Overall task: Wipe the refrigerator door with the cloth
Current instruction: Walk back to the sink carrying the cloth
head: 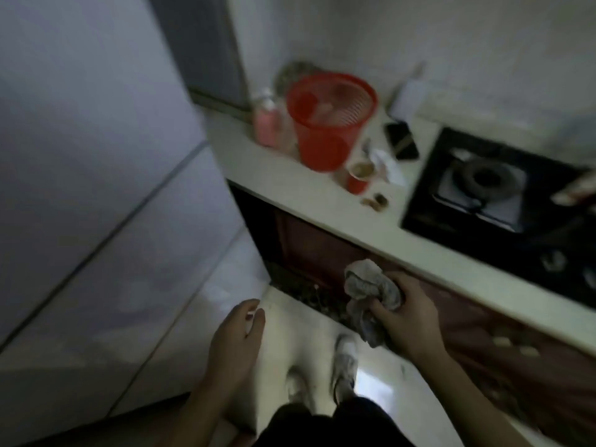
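Left hand (237, 337) near, loosely curled, empty; right hand (404, 317) gripping crumpled cloth (371, 285) below tabletop (290, 185) edge; refrigerator door (80, 140) left, untouched.

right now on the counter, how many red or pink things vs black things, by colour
red: 2, the mesh basket and the small cup
pink: 1, the bottle
black: 2, the phone and the gas hob
total: 5
The picture is blurred, so smaller bits are left out.
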`<state>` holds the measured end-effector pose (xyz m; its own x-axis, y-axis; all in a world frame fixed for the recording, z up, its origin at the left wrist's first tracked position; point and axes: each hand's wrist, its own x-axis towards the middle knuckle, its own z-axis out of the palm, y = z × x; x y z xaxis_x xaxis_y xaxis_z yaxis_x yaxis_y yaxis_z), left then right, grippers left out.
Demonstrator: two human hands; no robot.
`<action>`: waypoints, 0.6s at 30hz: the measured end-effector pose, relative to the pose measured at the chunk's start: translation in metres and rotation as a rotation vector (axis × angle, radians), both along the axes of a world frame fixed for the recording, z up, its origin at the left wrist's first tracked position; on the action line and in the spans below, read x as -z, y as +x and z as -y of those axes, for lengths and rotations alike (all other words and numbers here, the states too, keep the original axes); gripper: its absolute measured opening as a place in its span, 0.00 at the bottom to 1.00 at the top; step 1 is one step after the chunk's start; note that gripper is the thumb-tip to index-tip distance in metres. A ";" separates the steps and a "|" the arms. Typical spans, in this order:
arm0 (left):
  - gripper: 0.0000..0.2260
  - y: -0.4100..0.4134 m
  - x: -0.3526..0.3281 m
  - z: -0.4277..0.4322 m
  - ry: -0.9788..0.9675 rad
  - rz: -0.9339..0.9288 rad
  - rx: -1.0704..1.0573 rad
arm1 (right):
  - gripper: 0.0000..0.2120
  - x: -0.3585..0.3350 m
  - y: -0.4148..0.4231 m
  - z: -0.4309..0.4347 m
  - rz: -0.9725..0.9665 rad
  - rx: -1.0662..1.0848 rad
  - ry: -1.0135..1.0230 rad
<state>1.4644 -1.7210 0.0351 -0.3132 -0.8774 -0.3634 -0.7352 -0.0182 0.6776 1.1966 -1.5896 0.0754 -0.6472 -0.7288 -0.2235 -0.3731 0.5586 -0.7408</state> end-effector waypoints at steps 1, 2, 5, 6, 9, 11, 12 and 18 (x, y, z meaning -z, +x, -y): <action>0.16 -0.008 0.010 -0.009 0.045 0.012 0.068 | 0.17 0.007 -0.001 -0.031 0.007 0.070 0.035; 0.16 -0.016 0.016 -0.017 0.075 0.023 0.133 | 0.18 0.012 -0.002 -0.060 0.015 0.142 0.060; 0.14 -0.046 0.027 -0.037 0.116 0.072 0.329 | 0.18 0.024 0.002 -0.137 0.037 0.342 0.120; 0.13 -0.056 0.028 -0.042 0.124 0.089 0.390 | 0.17 0.028 0.004 -0.160 0.042 0.395 0.138; 0.12 -0.080 0.031 -0.056 0.098 0.147 0.530 | 0.15 0.038 0.011 -0.220 0.075 0.535 0.175; 0.12 -0.094 0.032 -0.066 0.069 0.175 0.582 | 0.15 0.046 0.016 -0.255 0.097 0.613 0.177; 0.12 -0.102 0.032 -0.074 0.056 0.188 0.597 | 0.15 0.049 0.017 -0.273 0.106 0.650 0.180; 0.12 -0.141 0.033 -0.124 0.037 0.294 0.619 | 0.16 0.067 0.006 -0.360 0.160 0.761 0.172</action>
<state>1.3234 -1.5971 0.0020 -0.6366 -0.5542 -0.5363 -0.7710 0.4452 0.4553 1.2024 -1.2296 0.0083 -0.9040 -0.0468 -0.4250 0.2601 0.7287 -0.6335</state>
